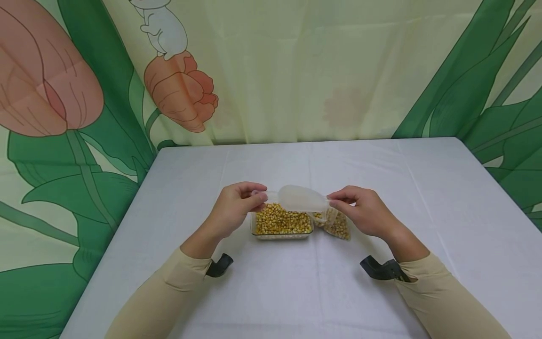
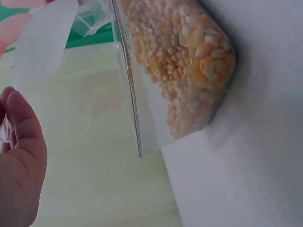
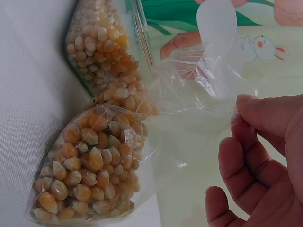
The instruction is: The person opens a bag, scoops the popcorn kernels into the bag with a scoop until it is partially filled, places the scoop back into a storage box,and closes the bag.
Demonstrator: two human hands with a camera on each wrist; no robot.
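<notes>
My left hand (image 1: 235, 207) pinches the handle of a translucent white plastic scoop (image 1: 300, 199), held level above a glass container (image 1: 282, 237) of corn kernels. The scoop's broad bowl points right, its tip close by my right hand (image 1: 364, 209). Between thumb and index finger, that right hand pinches the top edge of a clear plastic bag (image 3: 94, 175), as the right wrist view shows. Kernels fill the bag's lower part, which rests on the table against the container's right side. In the left wrist view, the scoop (image 2: 45, 40) extends beyond the fingertips.
A white cloth covers the table (image 1: 271, 292). Behind it hangs a pale curtain (image 1: 296, 70) printed with tulips, leaves and a white rabbit. Black wrist mounts (image 1: 381, 269) stick out at both sleeves, low over the cloth.
</notes>
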